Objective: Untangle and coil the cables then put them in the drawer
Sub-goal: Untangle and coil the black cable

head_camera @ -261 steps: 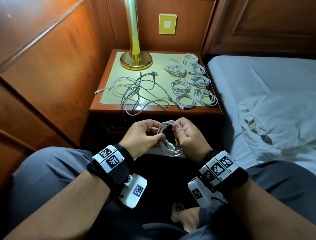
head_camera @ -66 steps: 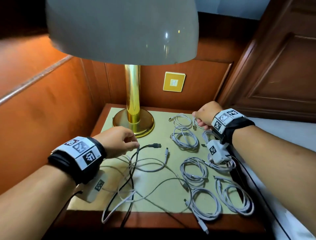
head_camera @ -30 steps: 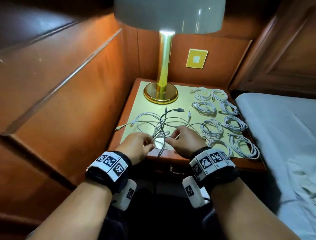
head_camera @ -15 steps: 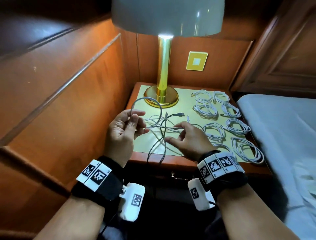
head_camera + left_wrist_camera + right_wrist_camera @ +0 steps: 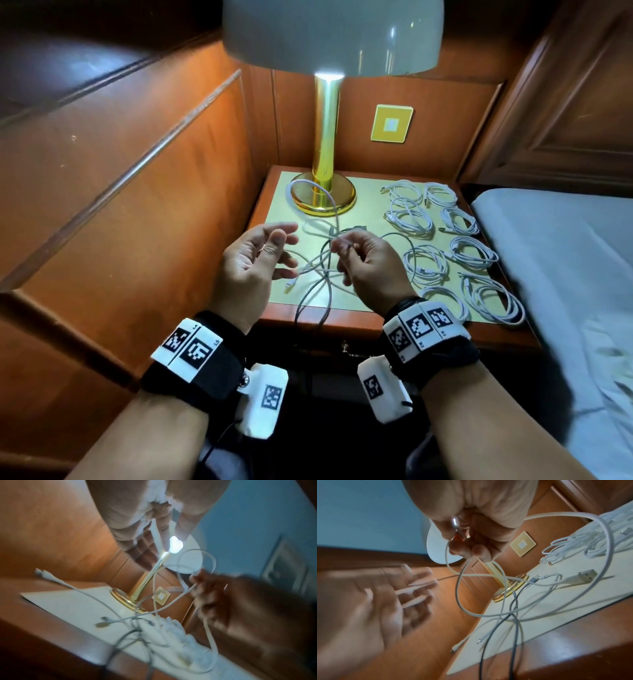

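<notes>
Wall side: wood panelling hard against my left, so there's little room to swing that way.
Left hand [image 5: 255,260]: fingers spread and loose, gripping nothing that I can make out; the wrist views blur it, so whether a strand brushes the fingertips I can't tell.
Loose plug: a white plug end [image 5: 290,284] lies on the mat just below my left fingers, the end nearest that hand.
Tangle [image 5: 325,274]: white and grey cables crossing between my two hands, running roughly front to back, with grey strands hanging over the front edge of the nightstand [image 5: 329,323].
Loop: a big white loop arcs up towards the lamp [image 5: 323,202] base.
Right hand [image 5: 368,265]: fingers curled and pinched on a white cable [image 5: 488,608], lifting it clear of the top; this hand is closer to the knot.
Finished coils [image 5: 476,253]: white bundles in rows on the right half of the top, well apart from the tangle.
Room: I reckon drawing the cable towards me is the free direction; the lamp blocks the back, the coils the right.
Drawer: below the front edge, dark, not clearly seen.
</notes>
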`<state>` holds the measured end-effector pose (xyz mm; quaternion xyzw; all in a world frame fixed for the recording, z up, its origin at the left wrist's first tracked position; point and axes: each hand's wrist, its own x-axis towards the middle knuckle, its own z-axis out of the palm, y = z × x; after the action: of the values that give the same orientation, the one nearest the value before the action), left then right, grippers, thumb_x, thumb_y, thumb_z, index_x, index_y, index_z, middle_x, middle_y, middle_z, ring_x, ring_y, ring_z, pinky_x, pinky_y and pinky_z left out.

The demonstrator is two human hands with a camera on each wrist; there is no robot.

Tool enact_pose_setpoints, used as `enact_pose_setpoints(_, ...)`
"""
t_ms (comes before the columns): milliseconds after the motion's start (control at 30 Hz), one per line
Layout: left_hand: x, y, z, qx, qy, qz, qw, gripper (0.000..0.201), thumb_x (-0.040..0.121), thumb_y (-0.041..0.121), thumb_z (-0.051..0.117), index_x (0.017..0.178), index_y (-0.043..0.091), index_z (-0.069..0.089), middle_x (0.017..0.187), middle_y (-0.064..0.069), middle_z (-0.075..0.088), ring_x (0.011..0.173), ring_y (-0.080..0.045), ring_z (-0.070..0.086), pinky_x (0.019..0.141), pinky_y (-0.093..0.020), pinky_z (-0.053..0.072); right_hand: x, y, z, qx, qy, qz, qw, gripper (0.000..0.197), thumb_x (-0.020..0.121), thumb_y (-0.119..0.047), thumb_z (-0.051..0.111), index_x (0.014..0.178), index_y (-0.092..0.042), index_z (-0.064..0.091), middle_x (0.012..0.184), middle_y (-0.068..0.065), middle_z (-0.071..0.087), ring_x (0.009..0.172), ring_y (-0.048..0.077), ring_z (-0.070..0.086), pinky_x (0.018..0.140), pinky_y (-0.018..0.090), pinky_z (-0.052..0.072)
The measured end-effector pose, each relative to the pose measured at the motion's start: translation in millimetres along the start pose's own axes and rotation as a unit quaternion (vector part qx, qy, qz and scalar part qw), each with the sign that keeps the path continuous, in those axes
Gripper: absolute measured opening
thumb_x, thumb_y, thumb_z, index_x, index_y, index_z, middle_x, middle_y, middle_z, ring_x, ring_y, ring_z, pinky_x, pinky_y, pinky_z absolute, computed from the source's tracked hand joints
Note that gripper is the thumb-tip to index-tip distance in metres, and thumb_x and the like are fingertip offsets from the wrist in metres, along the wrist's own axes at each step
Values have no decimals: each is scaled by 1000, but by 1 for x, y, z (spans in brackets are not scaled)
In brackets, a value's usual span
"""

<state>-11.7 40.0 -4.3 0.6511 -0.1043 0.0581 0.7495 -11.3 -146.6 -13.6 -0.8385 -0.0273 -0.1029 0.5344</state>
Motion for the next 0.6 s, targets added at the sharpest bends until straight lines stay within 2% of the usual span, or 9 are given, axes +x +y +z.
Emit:
enact_pose_setpoints(67, 2, -6, -7, 166, -12, 17, 986, 24, 94, 31, 63, 118, 29, 65, 119, 7, 65, 89, -9, 63, 76, -27, 58, 3, -3, -6, 78, 3, 17, 997, 26, 104, -26, 49, 88, -11, 63, 64, 3, 57, 50, 12, 51, 46, 23, 41)
enact_pose_setpoints(133, 2, -12, -9, 303, -72, 19, 950, 42, 94, 28, 68, 133, 34, 55, 133, 16, 53, 106, -2, 57, 75, -8, 50, 3, -6, -10, 149, -10, 22, 989, 30, 106, -24, 44, 87, -9, 61, 64, 8, 55, 49, 15, 48, 45, 24, 38)
enact_pose_setpoints(167, 2, -13, -8, 328, -99, 14, 939, 48, 93, 28, 69, 137, 34, 52, 135, 19, 50, 111, -2, 55, 73, -6, 47, 2, -8, -11, 175, -19, 19, 984, 31, 106, -24, 42, 87, -9, 60, 64, 9, 55, 49, 16, 47, 45, 26, 37)
enact_pose_setpoints(233, 2, -17, -4, 342, -129, 15, 931, 47, 92, 31, 70, 135, 34, 54, 131, 19, 54, 112, -1, 54, 76, -7, 44, 0, -11, -12, 219, -36, 19, 975, 32, 107, -25, 40, 88, -8, 60, 64, 8, 54, 51, 18, 46, 46, 28, 36)
enact_pose_setpoints(300, 3, -20, 0, 348, -129, 30, 928, 32, 93, 27, 70, 123, 30, 63, 117, 15, 63, 105, -1, 58, 79, -11, 43, -2, -15, -13, 257, -46, 29, 965, 33, 107, -22, 37, 88, -6, 58, 64, 10, 52, 52, 18, 44, 46, 27, 35)
enact_pose_setpoints(367, 6, -23, 1, 336, -91, 49, 936, 14, 95, 18, 66, 108, 22, 71, 103, 10, 69, 94, -1, 62, 79, -18, 47, -2, -16, -14, 269, -44, 27, 962, 33, 107, -20, 36, 88, -5, 58, 64, 11, 50, 52, 19, 44, 47, 28, 34)
enact_pose_setpoints(400, 8, -25, -1, 319, -64, 57, 944, 11, 97, 15, 63, 103, 19, 72, 97, 9, 71, 88, 0, 62, 77, -20, 49, -2, -15, -15, 264, -39, 19, 964, 33, 107, -21, 36, 87, -6, 58, 64, 12, 50, 52, 19, 44, 48, 28, 34)
enact_pose_setpoints(500, 15, -26, -8, 247, -8, 70, 967, 13, 100, 17, 58, 100, 14, 71, 88, 6, 71, 80, -5, 66, 74, -26, 54, 0, -11, -20, 249, -4, -8, 968, 32, 103, -28, 40, 85, -11, 59, 65, 15, 48, 52, 20, 43, 49, 30, 34)
enact_pose_setpoints(600, 15, -18, -8, 198, 22, 86, 976, 15, 103, 16, 53, 101, 11, 67, 90, 0, 73, 81, -14, 70, 71, -26, 57, 0, -9, -27, 223, 36, -31, 974, 31, 103, -32, 39, 85, -11, 54, 65, 8, 52, 54, 18, 43, 52, 31, 37)
